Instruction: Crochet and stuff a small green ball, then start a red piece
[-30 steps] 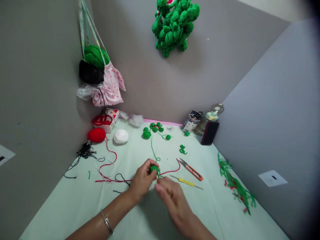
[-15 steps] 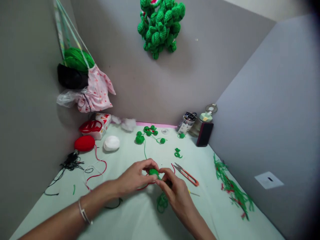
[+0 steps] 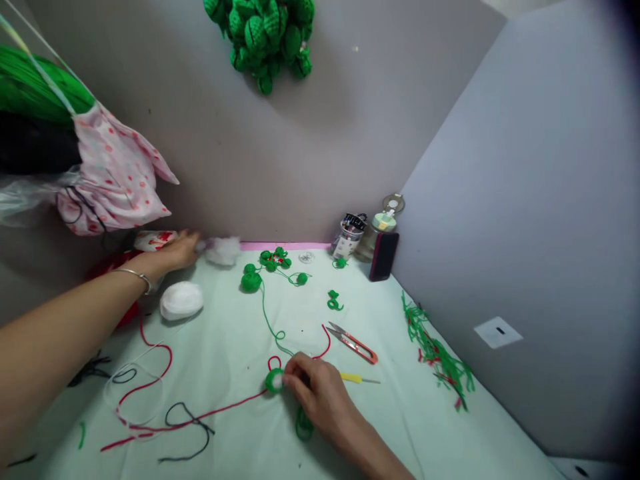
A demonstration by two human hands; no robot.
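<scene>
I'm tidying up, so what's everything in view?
Cloth cover: 1, mint, underneath
Crocheted bunch: 1, green, top
Dotted bag: 1, pink, left
Yarn skein: 1, green, left
Red objects: unclear, left
Printed box: 1, white-red, left
Fluffy stuffing: 1, white, back left
Oval yarn ball: 1, white, left
Round yarn pieces: several, green, back centre
Patterned cup: 1, pale, back right
Pump jar: 1, greenish, back right
Upright phone: 1, black, right
Thread snips: 1, orange, right
Slim hook: 1, yellow-handled, right
Yarn scraps: heap, green-red, right
Yarn strands: several, mixed, left
Stuffed crocheted piece: 1, green-white, front centre
Left hand: 1, beside stuffing
Right hand: 1, pinching piece
</scene>
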